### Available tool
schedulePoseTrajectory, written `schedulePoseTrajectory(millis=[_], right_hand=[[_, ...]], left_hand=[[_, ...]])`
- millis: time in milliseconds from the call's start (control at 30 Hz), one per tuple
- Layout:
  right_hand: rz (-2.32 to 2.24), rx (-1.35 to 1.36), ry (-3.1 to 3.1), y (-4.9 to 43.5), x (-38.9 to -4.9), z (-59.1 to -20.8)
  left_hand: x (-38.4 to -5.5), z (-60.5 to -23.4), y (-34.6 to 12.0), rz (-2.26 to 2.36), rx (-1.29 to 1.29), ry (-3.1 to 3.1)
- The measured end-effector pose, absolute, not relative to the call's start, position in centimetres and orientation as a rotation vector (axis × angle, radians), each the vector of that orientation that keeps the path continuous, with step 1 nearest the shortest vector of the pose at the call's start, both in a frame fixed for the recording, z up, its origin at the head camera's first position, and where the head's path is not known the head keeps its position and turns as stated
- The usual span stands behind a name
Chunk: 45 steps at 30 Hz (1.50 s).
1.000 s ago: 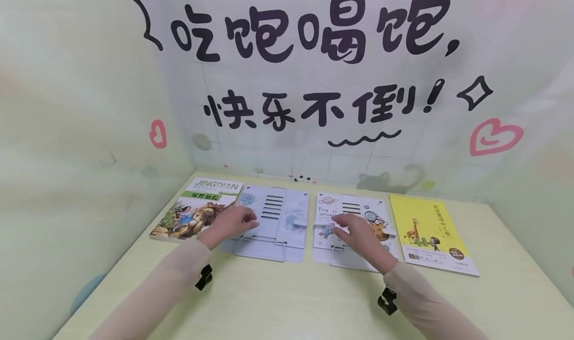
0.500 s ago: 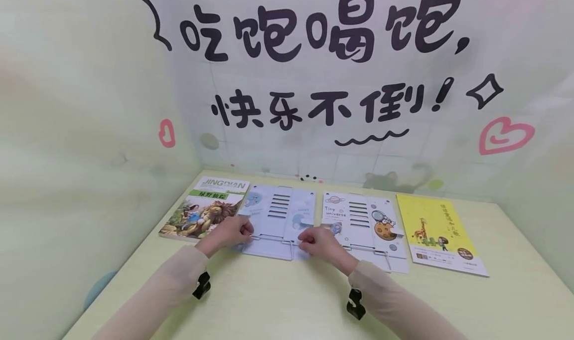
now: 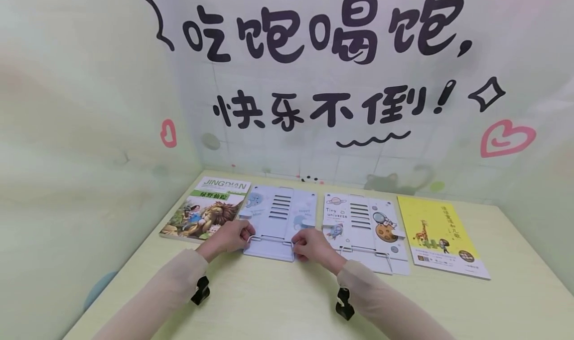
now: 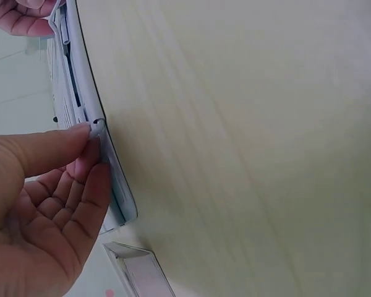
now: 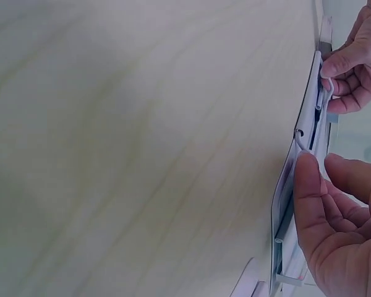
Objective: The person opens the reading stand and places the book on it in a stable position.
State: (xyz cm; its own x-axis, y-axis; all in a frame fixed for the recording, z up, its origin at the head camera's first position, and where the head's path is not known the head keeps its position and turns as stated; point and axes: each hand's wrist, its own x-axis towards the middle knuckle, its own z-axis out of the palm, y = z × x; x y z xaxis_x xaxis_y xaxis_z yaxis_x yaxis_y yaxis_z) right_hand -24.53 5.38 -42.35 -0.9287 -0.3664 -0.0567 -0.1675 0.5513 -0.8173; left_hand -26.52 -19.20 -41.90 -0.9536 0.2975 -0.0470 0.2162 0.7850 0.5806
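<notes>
A pale blue book stand (image 3: 280,228) with slots lies folded flat on the table in the head view. My left hand (image 3: 231,236) pinches the left corner of its wire holder (image 3: 271,239) between thumb and fingers. At the opposite corner, the fingers of my right hand (image 3: 312,245) hold the same wire. The left wrist view shows the left thumb against the wire's bend (image 4: 98,127) at the stand's edge. In the right wrist view, a right fingertip touches the wire (image 5: 302,143), with another finger curled close by.
A white astronaut-pattern book stand (image 3: 360,238) lies to the right of the blue one. Beyond it is a yellow book (image 3: 432,225). A book with a lion cover (image 3: 197,215) lies at the left. A printed wall (image 3: 287,155) rises behind the table (image 3: 278,300).
My right hand has moved left from the white stand to the blue stand's wire. My left hand has lowered to the wire's left corner. The wire now stands slightly higher.
</notes>
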Motion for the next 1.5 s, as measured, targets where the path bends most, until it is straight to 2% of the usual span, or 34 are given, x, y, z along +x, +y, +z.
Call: schedulePoseTrajectory(millis=[267,667,1067,1333,1500], right_hand=[[-1.341,-0.392,2.551,5.0,-24.5,-42.5],[-1.250,-0.521,2.600,4.8,-24.4,-42.4],[-1.129,-0.737,2.695,5.1,-23.8,-42.0],[-0.995,-1.002,2.832,5.1,-23.3,-42.1],[-0.937,-1.035,2.875,5.2,-23.1,-42.2]], left_hand=[[-26.0,-41.8,-19.1,0.889,0.419,2.870],[-25.5,-41.8,-19.4,0.930,0.372,2.907],[-24.5,-41.7,-20.0,0.872,0.737,3.050],[-24.1,-41.7,-20.4,0.780,0.829,3.062],[-23.9,-41.6,-20.2,0.737,0.846,3.071]])
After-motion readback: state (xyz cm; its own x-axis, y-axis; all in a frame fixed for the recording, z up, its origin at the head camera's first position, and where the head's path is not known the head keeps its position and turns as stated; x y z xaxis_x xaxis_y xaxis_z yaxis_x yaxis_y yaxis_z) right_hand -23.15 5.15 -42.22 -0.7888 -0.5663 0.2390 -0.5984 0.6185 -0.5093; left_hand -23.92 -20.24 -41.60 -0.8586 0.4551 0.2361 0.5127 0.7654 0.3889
